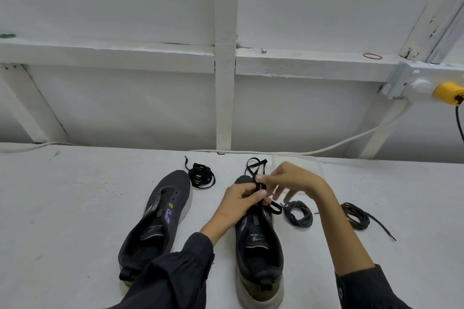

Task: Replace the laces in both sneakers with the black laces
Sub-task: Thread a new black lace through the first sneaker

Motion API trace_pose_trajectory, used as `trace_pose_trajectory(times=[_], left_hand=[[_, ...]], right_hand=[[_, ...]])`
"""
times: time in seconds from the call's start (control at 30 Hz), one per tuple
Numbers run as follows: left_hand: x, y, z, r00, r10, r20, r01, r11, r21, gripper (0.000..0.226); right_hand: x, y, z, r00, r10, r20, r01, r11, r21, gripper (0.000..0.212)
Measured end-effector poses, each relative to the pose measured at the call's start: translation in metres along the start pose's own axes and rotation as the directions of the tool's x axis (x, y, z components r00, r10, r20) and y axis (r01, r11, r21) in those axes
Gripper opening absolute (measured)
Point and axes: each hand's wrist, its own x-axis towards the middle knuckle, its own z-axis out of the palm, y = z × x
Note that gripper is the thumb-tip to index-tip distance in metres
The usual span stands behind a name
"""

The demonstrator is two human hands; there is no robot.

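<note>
- Down at the bottom edge we have two dark sleeves, the left sleeve (pixel 173 278) crossing over the heel of the left sneaker (pixel 158 221).
- That left sneaker lies on the white table (pixel 75 208), toe pointing away from us, eyelets showing.
- Just past its toe we spot a coiled black lace (pixel 202 175), bundled flat on the table.
- Now the left hand (pixel 236 202): thumb and fingers pinch the black lace (pixel 275 208) over the front of the right sneaker (pixel 258 246).
- The right sneaker stands upright, heel toward us; a loop of the black lace rises beyond its toe.
- The right hand (pixel 293 180) meets the left one, thumb and forefinger pinching the same lace, the other fingers spread downward.
- Beside the right sneaker lies the first dark coil (pixel 288 211).
- Farther right we see the second dark coil (pixel 361 223), one end trailing toward us.
- Far right, on the wall, a yellow plug (pixel 447 93).
</note>
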Motion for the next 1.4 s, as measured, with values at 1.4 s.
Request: trace_pose_trajectory(times=[1.4], left_hand=[[0.001, -0.017, -0.004, 0.998, -0.039, -0.047, 0.046, 0.988, 0.148, 0.032]], right_hand=[[-0.015, -0.080, -0.010, 0.850, -0.271, -0.451, 0.526, 0.413, 0.743, 0.008]])
